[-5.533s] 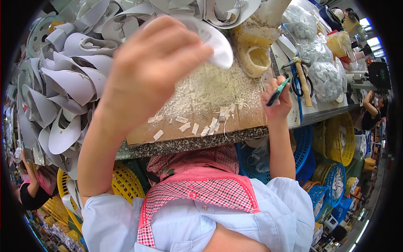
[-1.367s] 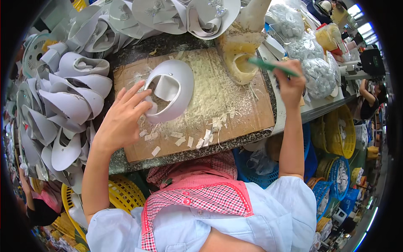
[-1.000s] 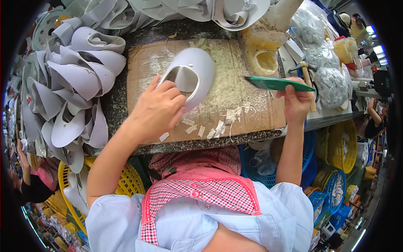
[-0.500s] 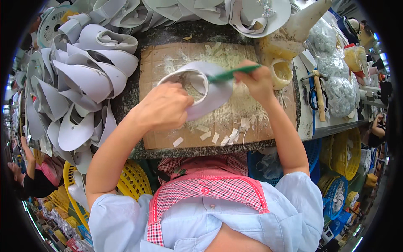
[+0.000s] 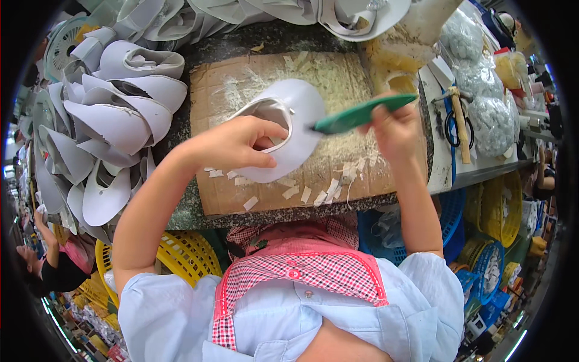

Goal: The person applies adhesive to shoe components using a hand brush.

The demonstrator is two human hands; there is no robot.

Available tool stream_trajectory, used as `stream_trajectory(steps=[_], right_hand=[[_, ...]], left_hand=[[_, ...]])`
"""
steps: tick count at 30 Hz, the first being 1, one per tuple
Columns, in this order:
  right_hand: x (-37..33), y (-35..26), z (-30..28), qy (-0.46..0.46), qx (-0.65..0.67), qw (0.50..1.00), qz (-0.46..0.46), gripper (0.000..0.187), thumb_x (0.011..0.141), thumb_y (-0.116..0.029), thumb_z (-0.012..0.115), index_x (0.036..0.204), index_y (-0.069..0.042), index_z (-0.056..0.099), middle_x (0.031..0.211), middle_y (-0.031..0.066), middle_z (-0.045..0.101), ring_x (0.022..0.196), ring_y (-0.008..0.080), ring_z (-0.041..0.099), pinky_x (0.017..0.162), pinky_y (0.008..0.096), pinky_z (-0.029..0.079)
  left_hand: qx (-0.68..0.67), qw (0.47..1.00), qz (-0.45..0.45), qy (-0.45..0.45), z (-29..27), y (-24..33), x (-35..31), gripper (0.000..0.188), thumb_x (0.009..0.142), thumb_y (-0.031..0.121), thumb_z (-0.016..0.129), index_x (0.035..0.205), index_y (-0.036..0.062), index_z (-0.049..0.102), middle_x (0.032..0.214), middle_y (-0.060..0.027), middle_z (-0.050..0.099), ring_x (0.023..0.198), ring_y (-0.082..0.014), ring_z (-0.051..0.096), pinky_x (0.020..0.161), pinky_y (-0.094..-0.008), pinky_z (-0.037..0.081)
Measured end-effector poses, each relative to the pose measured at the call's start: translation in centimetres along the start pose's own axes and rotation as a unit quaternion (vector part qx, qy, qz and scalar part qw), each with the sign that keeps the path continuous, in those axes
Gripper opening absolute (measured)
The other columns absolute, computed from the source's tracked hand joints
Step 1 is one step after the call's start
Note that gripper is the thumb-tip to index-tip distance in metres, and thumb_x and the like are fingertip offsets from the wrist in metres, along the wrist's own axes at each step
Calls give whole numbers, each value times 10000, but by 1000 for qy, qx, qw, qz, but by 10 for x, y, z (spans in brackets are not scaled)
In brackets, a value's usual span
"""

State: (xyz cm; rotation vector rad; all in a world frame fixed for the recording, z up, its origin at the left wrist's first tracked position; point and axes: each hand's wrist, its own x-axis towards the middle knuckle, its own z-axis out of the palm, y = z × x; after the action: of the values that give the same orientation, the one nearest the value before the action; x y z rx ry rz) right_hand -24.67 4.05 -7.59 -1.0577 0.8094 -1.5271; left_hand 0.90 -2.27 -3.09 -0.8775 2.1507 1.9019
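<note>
A white shoe upper [image 5: 304, 111], curved with an opening in its middle, is over the cardboard sheet [image 5: 211, 114]. My left hand [image 5: 244, 142] grips its near left edge, thumb and fingers at the opening. In my right hand [image 5: 395, 130], blurred by motion, is a green-handled brush [image 5: 362, 114]. The brush's dark tip points left, close to the upper's right side; whether it touches cannot be told. Just beyond my right hand stands a glue-crusted yellowish pot [image 5: 401, 66].
White uppers [image 5: 114, 123] are heaped at the left and along the back. Small white scraps [image 5: 332, 190] lie on the cardboard. A hammer [image 5: 459, 123], black scissors [image 5: 449, 136] and plastic bags [image 5: 490, 133] lie at the right. Yellow baskets [image 5: 193, 256] stand below the bench.
My right hand has moved right and slightly down with the brush, away from the opening. My left hand's grip has opened out a little, and the upper has turned and tilted.
</note>
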Motion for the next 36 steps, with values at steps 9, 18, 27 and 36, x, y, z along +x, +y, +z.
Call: stream_trajectory(steps=[9, 18, 27, 36], right_hand=[[-8, -2, 52, -6, -297, 936, -188, 65, 738, 34, 570, 798, 27, 595, 688, 91, 596, 551, 115, 558, 467, 232, 420], [-27, 9, 53, -66, -306, 911, -269, 160, 639, -46, 654, 797, -40, 628, 667, 78, 593, 566, 216, 577, 500, 274, 449], [3, -50, -54, 192, -529, 764, -316, 41, 753, -25, 603, 764, 11, 588, 588, 30, 559, 498, 72, 482, 437, 198, 355], [-18, -53, -100, 97, -289, 917, -258, 76, 754, -64, 617, 812, -15, 619, 678, 40, 600, 578, 87, 532, 508, 202, 407]], left_hand=[[-501, 830, 134, 206, 60, -6, 4, 798, 799, 602, 333, 1328, 31, 160, 1225, -135, 426, 1070, -207, 462, 900, -359, 370], [-588, 743, 226, 225, 47, 3, 16, 900, 728, 739, 177, 1330, 71, 161, 1214, -116, 409, 1067, -231, 423, 912, -374, 324], [-105, 969, -68, 211, 25, 26, 14, 584, 854, 515, 329, 1178, 35, 400, 1151, -195, 455, 950, -299, 507, 829, -356, 381], [452, 859, 165, 176, 33, 11, -24, 409, 644, 104, 626, 1040, 37, 545, 876, -120, 585, 872, -271, 565, 813, -345, 431]])
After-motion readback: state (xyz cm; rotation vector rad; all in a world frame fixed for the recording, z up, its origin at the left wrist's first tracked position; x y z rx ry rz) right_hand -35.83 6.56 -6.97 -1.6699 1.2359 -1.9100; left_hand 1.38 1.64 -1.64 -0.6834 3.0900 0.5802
